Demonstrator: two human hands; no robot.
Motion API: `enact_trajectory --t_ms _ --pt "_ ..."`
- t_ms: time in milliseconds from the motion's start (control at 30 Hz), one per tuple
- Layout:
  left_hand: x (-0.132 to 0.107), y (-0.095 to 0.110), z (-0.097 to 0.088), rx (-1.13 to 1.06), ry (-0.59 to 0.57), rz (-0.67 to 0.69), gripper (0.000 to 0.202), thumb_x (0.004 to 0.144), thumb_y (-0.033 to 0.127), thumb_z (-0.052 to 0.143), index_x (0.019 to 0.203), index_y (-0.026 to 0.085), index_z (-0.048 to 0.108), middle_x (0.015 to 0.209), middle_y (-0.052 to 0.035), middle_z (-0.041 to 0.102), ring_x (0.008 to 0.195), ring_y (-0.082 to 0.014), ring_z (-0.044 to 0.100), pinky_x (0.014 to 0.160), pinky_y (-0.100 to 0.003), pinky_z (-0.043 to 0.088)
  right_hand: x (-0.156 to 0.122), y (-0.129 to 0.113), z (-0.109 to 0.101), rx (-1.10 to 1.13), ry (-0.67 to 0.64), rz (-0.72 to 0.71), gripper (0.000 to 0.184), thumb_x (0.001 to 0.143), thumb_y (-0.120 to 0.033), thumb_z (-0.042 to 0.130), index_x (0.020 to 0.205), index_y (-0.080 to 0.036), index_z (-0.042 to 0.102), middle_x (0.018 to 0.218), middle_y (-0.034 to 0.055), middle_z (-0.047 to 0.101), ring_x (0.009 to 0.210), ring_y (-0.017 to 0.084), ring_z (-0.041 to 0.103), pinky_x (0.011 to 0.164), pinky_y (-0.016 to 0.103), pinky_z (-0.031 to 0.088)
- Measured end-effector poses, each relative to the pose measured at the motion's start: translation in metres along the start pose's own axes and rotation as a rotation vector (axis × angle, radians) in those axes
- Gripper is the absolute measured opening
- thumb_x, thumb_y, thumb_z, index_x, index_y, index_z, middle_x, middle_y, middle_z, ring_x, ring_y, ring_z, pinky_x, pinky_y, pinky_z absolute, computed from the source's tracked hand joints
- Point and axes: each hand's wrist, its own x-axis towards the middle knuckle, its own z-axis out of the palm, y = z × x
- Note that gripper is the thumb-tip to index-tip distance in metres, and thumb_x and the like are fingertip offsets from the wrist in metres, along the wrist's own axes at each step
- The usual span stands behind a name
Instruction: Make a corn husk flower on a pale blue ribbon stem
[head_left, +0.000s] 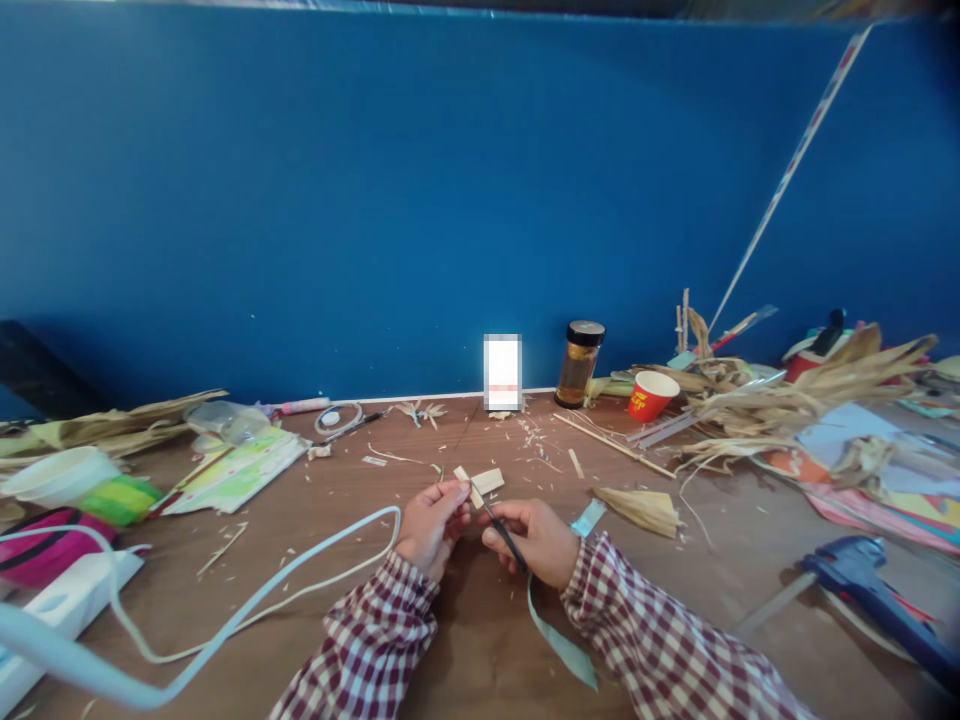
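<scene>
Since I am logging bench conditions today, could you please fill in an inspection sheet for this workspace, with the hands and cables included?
Surface: brown table, strewn with pale scraps.
Job's things: pale strip; dark-handled tool, apparently scissors.
Clutter: husks near the right sleeve, red cup, lidded jar, glue gun.
Hands: left fingers pinch the pale strip; right fingers hold the dark-handled tool.
Cables: white cable looping over the table's left side.
Surroundings: blue wall behind the table.
</scene>
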Motion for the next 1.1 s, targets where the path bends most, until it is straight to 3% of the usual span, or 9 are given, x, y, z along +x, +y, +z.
enact_trajectory --t_ms 367,500,633,733,933,1033,1100 --pt "-0.002 0.002 0.002 0.020 0.000 0.005 0.009 0.074 0.006 0.061 0.066 0.011 0.061 0.049 0.0019 0.056 0.040 -0.0030 0.050 0.041 -0.011 0.045 -0.002 -0.004 0.001 -0.056 0.025 0.017 0.032 0.071 -0.041 0.061 0.089 -0.015 0.062 0.050 -0.0046 0.051 0.041 0.007 0.046 0.041 0.018 0.038" --pt "0.000 0.001 0.000 -0.005 -0.004 0.014 0.007 0.072 0.008 0.064 0.066 0.012 0.061 0.049 0.0026 0.056 0.041 -0.0033 0.050 0.042 -0.012 0.045 0.000 -0.004 0.000 -0.088 0.046 0.019 0.034 0.074 -0.041 0.057 0.097 -0.016 0.060 0.052 -0.0045 0.052 0.042 0.008 0.048 0.044 0.020 0.040" --pt "0.002 0.001 -0.001 0.014 0.035 0.039 0.007 0.067 0.011 0.067 0.069 0.013 0.061 0.048 0.0037 0.055 0.040 -0.0037 0.049 0.040 -0.012 0.044 0.000 -0.009 -0.016 -0.456 0.288 -0.060 0.039 0.073 -0.040 0.059 0.108 -0.022 0.052 0.058 -0.0043 0.056 0.051 0.012 0.053 0.049 0.022 0.038" --pt "0.004 0.000 -0.001 0.053 0.049 0.083 0.014 0.062 0.014 0.070 0.074 0.011 0.063 0.048 0.0043 0.055 0.040 -0.0037 0.048 0.038 -0.012 0.040 -0.003 -0.014 -0.035 -0.824 0.481 -0.066 0.034 0.072 -0.038 0.061 0.102 -0.026 0.051 0.065 -0.0035 0.061 0.059 0.015 0.056 0.054 0.023 0.035" --pt "0.015 -0.005 -0.013 0.437 0.081 0.338 0.028 0.062 0.029 0.068 0.083 0.010 0.066 0.047 0.0034 0.053 0.041 -0.0074 0.046 0.039 -0.018 0.037 -0.002 -0.013 -0.061 -1.069 0.532 0.042 0.041 0.066 -0.034 0.067 0.102 -0.023 0.053 0.088 0.0038 0.063 0.086 0.020 0.057 0.071 0.027 0.039" --pt "0.017 -0.005 -0.020 0.747 0.117 0.548 0.036 0.068 0.030 0.062 0.099 0.011 0.064 0.076 -0.0063 0.064 0.051 -0.0111 0.053 0.050 -0.026 0.046 0.001 -0.008 -0.067 -1.068 0.494 0.050 0.056 0.064 -0.034 0.068 0.113 -0.019 0.049 0.104 0.0088 0.060 0.099 0.023 0.053 0.083 0.030 0.038" --pt "0.015 -0.006 -0.020 0.973 0.131 0.742 0.038 0.072 0.028 0.057 0.107 0.015 0.060 0.101 -0.0110 0.061 0.063 -0.0138 0.058 0.063 -0.032 0.050 0.001 -0.007 -0.068 -1.068 0.463 0.057 0.071 0.061 -0.036 0.070 0.123 -0.018 0.041 0.113 0.0114 0.056 0.105 0.025 0.051 0.086 0.031 0.036"
